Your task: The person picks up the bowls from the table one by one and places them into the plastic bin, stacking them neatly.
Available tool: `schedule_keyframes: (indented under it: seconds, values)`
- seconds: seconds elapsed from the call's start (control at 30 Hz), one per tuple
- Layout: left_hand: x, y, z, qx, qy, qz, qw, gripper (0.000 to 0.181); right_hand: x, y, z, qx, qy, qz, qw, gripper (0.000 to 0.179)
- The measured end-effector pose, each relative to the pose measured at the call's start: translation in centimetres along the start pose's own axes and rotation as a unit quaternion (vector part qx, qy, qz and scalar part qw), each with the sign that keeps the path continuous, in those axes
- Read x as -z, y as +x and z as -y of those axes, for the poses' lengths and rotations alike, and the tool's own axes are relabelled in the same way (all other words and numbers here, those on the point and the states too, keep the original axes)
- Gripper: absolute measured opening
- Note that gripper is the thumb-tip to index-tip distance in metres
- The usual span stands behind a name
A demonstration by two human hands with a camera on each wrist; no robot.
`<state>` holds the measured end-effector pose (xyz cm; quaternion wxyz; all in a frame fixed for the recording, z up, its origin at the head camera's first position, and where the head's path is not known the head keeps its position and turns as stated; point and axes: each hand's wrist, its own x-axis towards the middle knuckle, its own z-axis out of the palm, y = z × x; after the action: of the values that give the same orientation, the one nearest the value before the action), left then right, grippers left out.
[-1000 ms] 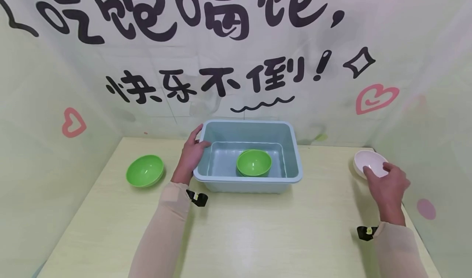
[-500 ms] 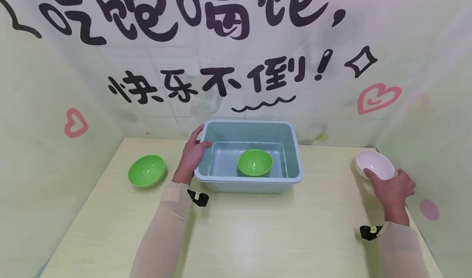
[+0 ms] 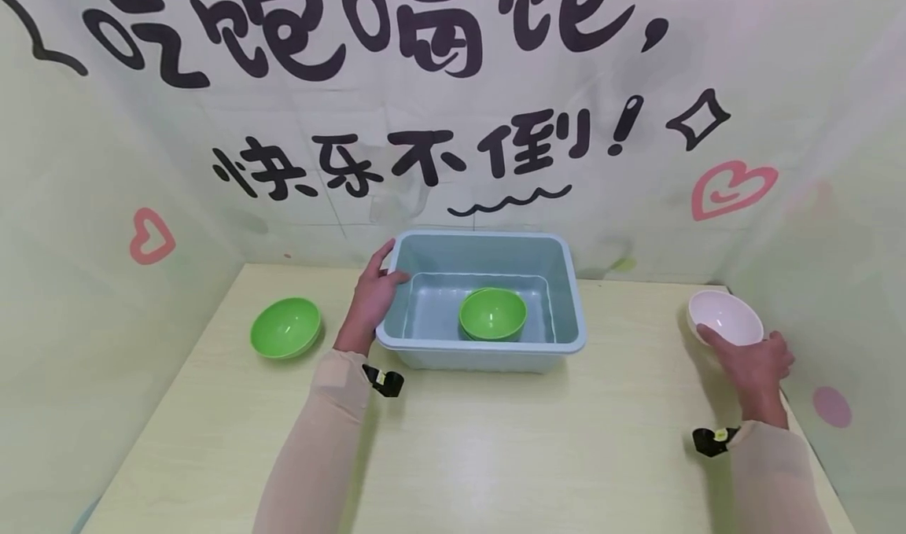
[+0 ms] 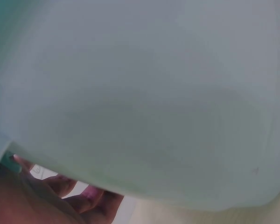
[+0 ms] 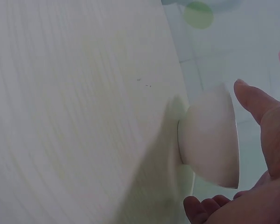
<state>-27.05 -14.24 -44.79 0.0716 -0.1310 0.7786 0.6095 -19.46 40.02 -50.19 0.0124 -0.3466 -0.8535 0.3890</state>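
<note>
The left hand [image 3: 371,298] grips the left rim of a light blue plastic tub [image 3: 481,347], thumb over the rim and fingers outside. In the left wrist view, the tub's pale outer wall [image 4: 144,107] fills most of the picture, with the fingers below its edge. Inside the tub sits a green bowl [image 3: 493,314], apparently nested in another whose rim peeks out behind. At the far right, the right hand [image 3: 753,369] is spread around the near side of a white bowl [image 3: 727,318]. The right wrist view shows a gap between the thumb and that bowl [image 5: 210,137].
Another green bowl [image 3: 286,328] stands on the pale wooden table [image 3: 467,447], left of the tub. A printed cloth backdrop [image 3: 304,227] rises behind the table and along both sides. The white bowl is close to the table's back right corner.
The right hand's fingers have moved from over the white bowl's inside to beyond its right side, spreading wider. The left hand stays on the tub. The whole view shifts slightly right.
</note>
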Motion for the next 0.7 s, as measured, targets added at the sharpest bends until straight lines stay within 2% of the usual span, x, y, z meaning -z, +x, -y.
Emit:
schedule_keyframes:
  seconds: [0.23, 0.7]
  values:
    - [0.0, 0.0, 0.0, 0.002, -0.001, 0.004, 1.0, 0.07, -0.7, 0.2, -0.5, 0.002, -0.01, 0.01, 0.9999, 0.126]
    - [0.1, 0.1, -0.1, 0.004, -0.003, 0.005, 1.0, 0.07, -1.4, 0.4, 0.0, -0.008, 0.012, 0.011, 0.9998, 0.127]
